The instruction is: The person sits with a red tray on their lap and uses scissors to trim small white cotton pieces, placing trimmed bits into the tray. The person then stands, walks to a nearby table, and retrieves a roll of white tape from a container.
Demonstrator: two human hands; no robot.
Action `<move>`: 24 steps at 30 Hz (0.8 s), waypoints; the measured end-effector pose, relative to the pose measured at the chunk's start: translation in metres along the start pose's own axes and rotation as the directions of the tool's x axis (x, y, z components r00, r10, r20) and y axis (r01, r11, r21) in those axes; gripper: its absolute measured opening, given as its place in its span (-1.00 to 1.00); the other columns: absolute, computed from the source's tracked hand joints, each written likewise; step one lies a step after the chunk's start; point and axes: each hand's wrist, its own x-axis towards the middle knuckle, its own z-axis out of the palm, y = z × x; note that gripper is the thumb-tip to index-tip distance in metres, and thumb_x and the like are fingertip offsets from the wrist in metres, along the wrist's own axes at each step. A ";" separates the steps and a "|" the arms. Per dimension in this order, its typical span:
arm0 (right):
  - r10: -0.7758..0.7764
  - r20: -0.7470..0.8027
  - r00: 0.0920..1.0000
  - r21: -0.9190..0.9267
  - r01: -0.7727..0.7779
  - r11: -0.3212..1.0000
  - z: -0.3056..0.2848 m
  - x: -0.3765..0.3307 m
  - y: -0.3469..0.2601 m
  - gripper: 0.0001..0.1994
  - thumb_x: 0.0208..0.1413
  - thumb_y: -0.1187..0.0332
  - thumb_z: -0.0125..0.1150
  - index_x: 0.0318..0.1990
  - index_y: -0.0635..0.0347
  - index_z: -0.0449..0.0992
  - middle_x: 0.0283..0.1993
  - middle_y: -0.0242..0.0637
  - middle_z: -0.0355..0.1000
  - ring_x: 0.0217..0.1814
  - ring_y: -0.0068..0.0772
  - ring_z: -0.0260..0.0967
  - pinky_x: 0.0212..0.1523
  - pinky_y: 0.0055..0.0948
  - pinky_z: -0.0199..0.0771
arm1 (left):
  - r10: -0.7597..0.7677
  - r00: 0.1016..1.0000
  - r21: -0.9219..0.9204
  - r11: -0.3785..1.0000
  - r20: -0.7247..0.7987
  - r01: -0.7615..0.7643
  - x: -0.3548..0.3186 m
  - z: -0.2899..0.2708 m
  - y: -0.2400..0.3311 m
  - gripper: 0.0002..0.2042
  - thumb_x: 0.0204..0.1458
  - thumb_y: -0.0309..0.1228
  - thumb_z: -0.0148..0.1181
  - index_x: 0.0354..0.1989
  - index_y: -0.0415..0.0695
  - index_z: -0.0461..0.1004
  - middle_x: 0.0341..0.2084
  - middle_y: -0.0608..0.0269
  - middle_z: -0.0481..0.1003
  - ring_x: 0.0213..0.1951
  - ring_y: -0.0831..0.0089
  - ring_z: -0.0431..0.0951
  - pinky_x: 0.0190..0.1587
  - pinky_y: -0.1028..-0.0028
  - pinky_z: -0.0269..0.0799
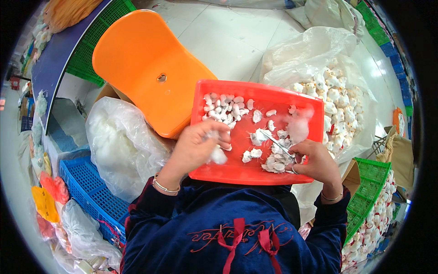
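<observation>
A red tray (255, 176) lies in front of me with small white pieces in it. My left hand (196, 144) is over its left side, fingers curled round a tuft of white stuffing (218, 155), slightly blurred. My right hand (315, 160) grips slim metal forceps (282, 147) over the right side, their tips pointing up-left among flat white fabric pieces (276, 160) with loose threads. Plump small white pieces (226, 107) are heaped in the far left corner. Beyond the forceps rests a fluffy white wad of stuffing (299, 128).
Touching the tray's left is an orange chair (150, 73). A clear bag of white stuffing (121, 137) stands left, above a blue crate (93, 192). To the right are a plastic bag of small white plush figures (340, 100) and a green crate (369, 187).
</observation>
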 end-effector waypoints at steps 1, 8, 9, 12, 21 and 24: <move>-0.024 -0.009 1.000 -0.009 0.024 1.000 0.002 -0.001 0.000 -0.64 -0.14 0.29 0.52 -0.19 0.26 0.62 -0.47 -0.18 0.46 -0.37 -0.15 0.47 -0.31 -0.26 0.43 | -0.061 0.995 0.014 0.998 0.075 0.060 0.001 0.007 0.002 -0.76 0.15 -0.65 -0.02 -0.06 -0.26 0.52 -0.29 0.18 0.59 -0.36 0.51 0.63 -0.31 0.54 0.56; -0.028 0.024 0.999 0.087 0.026 0.996 0.006 0.002 -0.003 -0.67 -0.12 0.29 0.51 -0.21 0.27 0.61 -0.48 -0.18 0.44 -0.39 -0.16 0.45 -0.33 -0.27 0.42 | -0.007 0.995 0.134 0.991 0.095 -0.006 0.014 0.030 -0.024 -0.73 0.21 -0.47 0.15 0.07 -0.25 0.45 -0.16 0.25 0.58 0.00 0.53 0.52 0.15 0.50 0.38; -0.029 0.035 0.999 0.099 0.025 0.995 0.007 0.002 -0.004 -0.67 -0.12 0.29 0.51 -0.21 0.27 0.61 -0.49 -0.19 0.43 -0.40 -0.17 0.45 -0.33 -0.28 0.42 | 0.037 0.997 0.148 0.988 0.071 -0.047 0.013 0.036 -0.020 -0.70 0.22 -0.44 0.18 0.09 -0.25 0.44 -0.15 0.27 0.57 0.00 0.54 0.51 0.15 0.50 0.37; -0.056 -0.006 0.998 0.120 0.056 0.991 0.007 0.000 -0.005 -0.68 -0.10 0.28 0.51 -0.23 0.27 0.61 -0.51 -0.21 0.42 -0.43 -0.19 0.43 -0.34 -0.31 0.42 | -0.061 0.976 0.277 0.961 0.209 0.000 0.019 0.039 -0.012 -0.76 0.22 -0.40 0.22 -0.01 -0.24 0.51 -0.30 0.38 0.56 -0.23 0.66 0.51 -0.14 0.58 0.44; 0.059 -0.209 0.976 -0.296 -0.120 0.948 0.008 -0.012 0.010 -0.55 -0.09 0.15 0.50 -0.12 0.27 0.57 -0.18 -0.12 0.53 -0.01 -0.04 0.44 0.00 -0.21 0.45 | -0.142 0.963 0.153 0.982 0.231 0.108 0.017 0.036 -0.007 -0.77 0.34 -0.37 0.02 -0.05 -0.23 0.54 -0.45 0.43 0.49 -0.43 0.70 0.47 -0.41 0.62 0.41; 0.115 -0.118 0.986 -0.161 -0.133 0.978 0.002 -0.009 0.011 -0.59 -0.07 0.16 0.50 -0.18 0.29 0.57 -0.26 -0.13 0.54 -0.13 -0.05 0.48 -0.11 -0.23 0.47 | -0.132 0.971 0.088 0.989 0.197 0.117 0.017 0.038 -0.003 -0.72 0.37 -0.36 -0.04 0.06 -0.23 0.51 -0.44 0.41 0.50 -0.44 0.67 0.49 -0.41 0.62 0.40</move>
